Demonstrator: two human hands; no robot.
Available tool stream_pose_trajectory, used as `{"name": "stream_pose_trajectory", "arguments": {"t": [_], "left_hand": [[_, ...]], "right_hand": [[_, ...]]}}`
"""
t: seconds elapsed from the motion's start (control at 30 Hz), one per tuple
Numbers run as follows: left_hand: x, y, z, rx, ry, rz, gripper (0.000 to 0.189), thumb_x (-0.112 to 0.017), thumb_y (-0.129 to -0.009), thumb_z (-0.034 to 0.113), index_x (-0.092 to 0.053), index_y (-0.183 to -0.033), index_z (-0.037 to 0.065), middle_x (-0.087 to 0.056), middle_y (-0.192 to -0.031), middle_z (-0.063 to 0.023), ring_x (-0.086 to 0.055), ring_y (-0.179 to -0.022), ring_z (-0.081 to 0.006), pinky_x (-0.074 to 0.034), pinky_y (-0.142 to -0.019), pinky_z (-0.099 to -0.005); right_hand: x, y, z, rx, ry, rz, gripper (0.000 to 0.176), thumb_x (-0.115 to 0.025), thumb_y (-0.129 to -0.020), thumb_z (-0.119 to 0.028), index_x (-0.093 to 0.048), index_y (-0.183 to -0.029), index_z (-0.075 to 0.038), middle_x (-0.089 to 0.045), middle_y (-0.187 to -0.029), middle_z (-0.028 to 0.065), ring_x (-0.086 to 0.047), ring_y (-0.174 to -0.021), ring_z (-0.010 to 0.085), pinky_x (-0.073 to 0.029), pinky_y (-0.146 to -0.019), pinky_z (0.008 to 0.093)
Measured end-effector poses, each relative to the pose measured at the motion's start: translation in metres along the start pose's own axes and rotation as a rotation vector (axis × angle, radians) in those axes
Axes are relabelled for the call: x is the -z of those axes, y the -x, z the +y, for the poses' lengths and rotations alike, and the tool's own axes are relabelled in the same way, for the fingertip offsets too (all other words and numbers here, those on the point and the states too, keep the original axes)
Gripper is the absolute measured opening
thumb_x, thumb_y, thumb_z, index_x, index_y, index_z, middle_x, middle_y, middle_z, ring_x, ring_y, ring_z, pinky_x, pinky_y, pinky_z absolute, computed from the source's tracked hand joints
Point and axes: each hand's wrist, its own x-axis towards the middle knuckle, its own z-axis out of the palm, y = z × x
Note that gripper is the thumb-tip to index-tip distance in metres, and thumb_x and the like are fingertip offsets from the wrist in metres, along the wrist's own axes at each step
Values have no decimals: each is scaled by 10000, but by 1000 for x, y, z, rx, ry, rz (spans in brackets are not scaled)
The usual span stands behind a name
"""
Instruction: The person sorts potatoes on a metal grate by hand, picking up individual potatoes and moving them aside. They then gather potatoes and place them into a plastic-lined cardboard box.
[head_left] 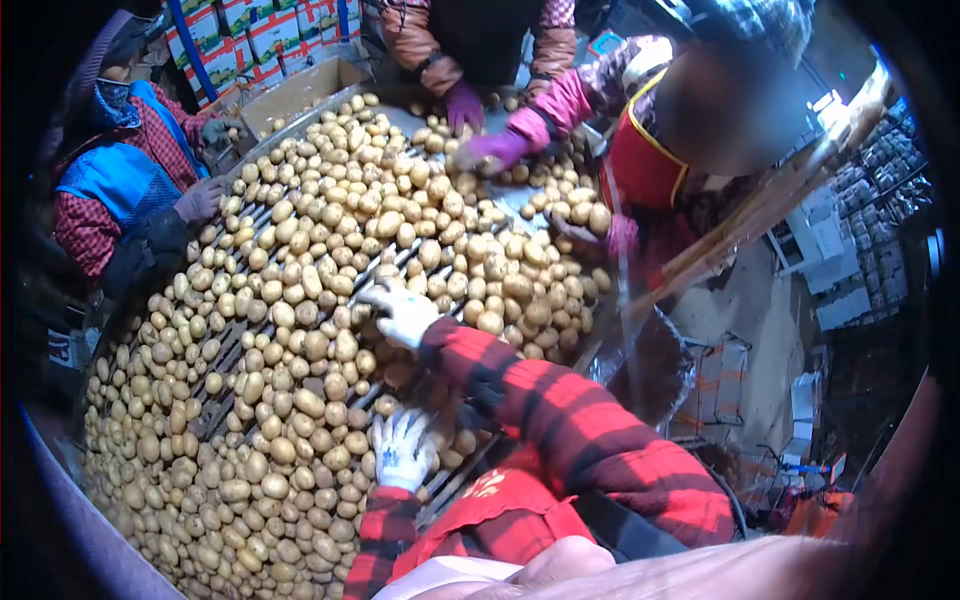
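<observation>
Currently the left hand (403, 450) and right hand (400, 312) rest spread, palms down, on the potatoes (300, 250), apart, likely to cover separate patches.

Three co-workers stand round the sorting table (100, 545). One at the left wears a blue vest (120, 180) over a red checked shirt, with grey gloves (198, 200). One at the far end has a dark apron (480, 40) and a purple glove (463, 105). One at the upper right wears a red apron (640, 160) with yellow trim, pink sleeve, purple glove (495, 150). An open cardboard box (300, 90) sits at the far left corner. Red-and-white cartons (250, 35) are stacked behind it, beside a blue pole (190, 45). A wooden beam (780, 190) slants on the right. Clear plastic sheet (650, 360) hangs by the table's right edge. Concrete floor (750, 310); racks of boxes (870, 230) stand far right.
</observation>
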Motion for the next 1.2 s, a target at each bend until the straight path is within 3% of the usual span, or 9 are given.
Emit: {"name": "stream_pose_trajectory", "arguments": {"t": [0.1, 0.27, 0.47, 0.6, 0.63, 0.7, 0.83, 0.97, 1.2], "left_hand": [[6, -2, 4, 21, -33, -56, 450, -682, -836, 273, -656, -1273, 174, -582, -1385, -79, -471, -1337, -311, -227, -1208, -589], [6, -3, 6, -24, -13, 0, 425, -673, -861, 267, -655, -1270, 154, -569, -1418, -71, -479, -1328, -318, -241, -1191, -591], [-1, -1, 1, -19, -9, -14, 391, -662, -886, 243, -656, -1260, 129, -570, -1417, -94, -463, -1354, -319, -206, -1210, -600], [17, -9, -9, -7, 166, -109, 307, -632, -903, 224, -696, -1181, 111, -678, -1240, -117, -604, -1183, -333, -430, -1066, -481], [42, -16, -1, 25, 304, -114, 272, -630, -907, 188, -708, -1147, 85, -705, -1157, -140, -646, -1082, -366, -503, -972, -456], [44, -19, -34, -71, 244, 126, 273, -643, -900, 174, -707, -1142, 67, -710, -1132, -151, -655, -1032, -383, -528, -923, -462], [100, -44, -74, 38, -83, 309, 366, -648, -889, 153, -660, -1248, 83, -656, -1276, -160, -599, -1200, -353, -448, -1065, -465], [121, -85, -114, 244, -114, 249, 502, -666, -900, 270, -591, -1371, 114, -590, -1394, -151, -536, -1291, -351, -396, -1111, -459], [96, -127, -128, 422, -253, -33, 672, -676, -877, 358, -458, -1501, 234, -447, -1532, -74, -391, -1421, -319, -340, -1134, -558]], "right_hand": [[49, 76, -26, -286, -663, -105, 572, -670, -872, -244, -546, -1400, -61, -615, -1310, 140, -574, -1206, 206, -452, -1049, 340], [96, 231, 27, -550, -1298, -140, 572, -673, -932, -192, -501, -1456, -44, -632, -1277, 94, -653, -1079, 170, -572, -882, 325], [142, 373, 103, -862, -927, 670, 573, -631, -909, -38, -489, -1463, -9, -624, -1322, 136, -657, -1080, 225, -562, -895, 334], [126, 415, 162, -1075, -127, 547, 515, -622, -891, -83, -556, -1395, 2, -587, -1382, 212, -592, -1245, 313, -493, -1014, 364], [124, 408, 139, -996, 327, 416, 523, -633, -873, -117, -566, -1382, -13, -548, -1419, 238, -570, -1276, 361, -491, -1036, 406], [110, 380, 96, -784, 190, 558, 509, -651, -860, -158, -588, -1346, -21, -529, -1439, 229, -543, -1295, 391, -461, -1079, 454], [63, 301, 40, -248, 221, 394, 472, -660, -839, -138, -612, -1296, -32, -597, -1334, 241, -549, -1270, 412, -424, -1108, 485], [12, 213, 1, 117, 229, 217, 521, -719, -778, -163, -625, -1280, -59, -607, -1277, 242, -601, -1153, 419, -492, -978, 495], [-62, 95, -13, 153, 517, 25, 674, -704, -860, -390, -486, -1477, -227, -370, -1555, 196, -253, -1442, 515, -219, -1144, 690]]}}
